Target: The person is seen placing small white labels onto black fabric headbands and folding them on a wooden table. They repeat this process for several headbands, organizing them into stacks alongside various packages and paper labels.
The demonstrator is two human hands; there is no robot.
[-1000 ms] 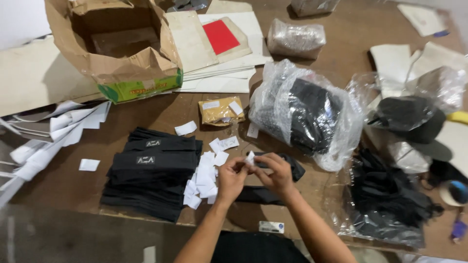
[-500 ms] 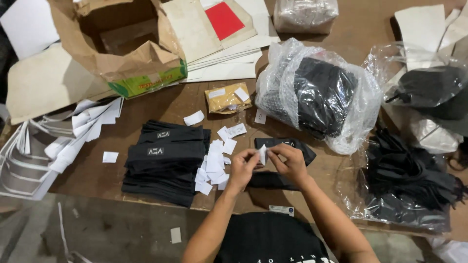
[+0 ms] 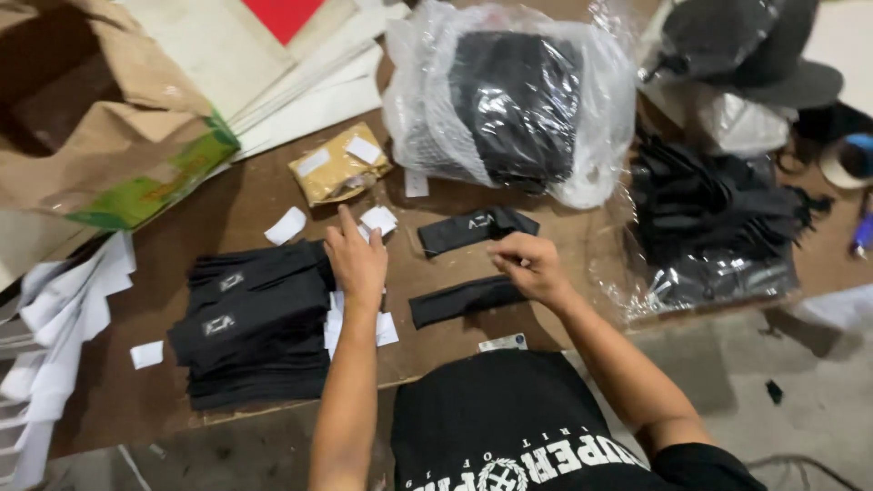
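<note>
Right now your left hand lies flat, fingers spread, on the loose white slips just right of the stack of folded black bands; its grip closes on nothing that shows. Your right hand is pinched shut right of the stack, above the near band, but whether it has hold of a slip or the band's edge I cannot tell. A second band lies just beyond that one, apart from it.

Judging by how things lie, you look well into the work: the stack already holds many bands, some showing small white marks, while only these two sit loose right of it. More slips lie scattered about the stack on the bench.

As for containers, the clear bag far right of the stack and beyond it holds a bundle of black fabric, and another open plastic wrap further right holds more dark pieces. The brown paper bag beyond the stack gapes open; its inside is too dark to tell. A small tan packet lies between it and the clear bag.
</note>
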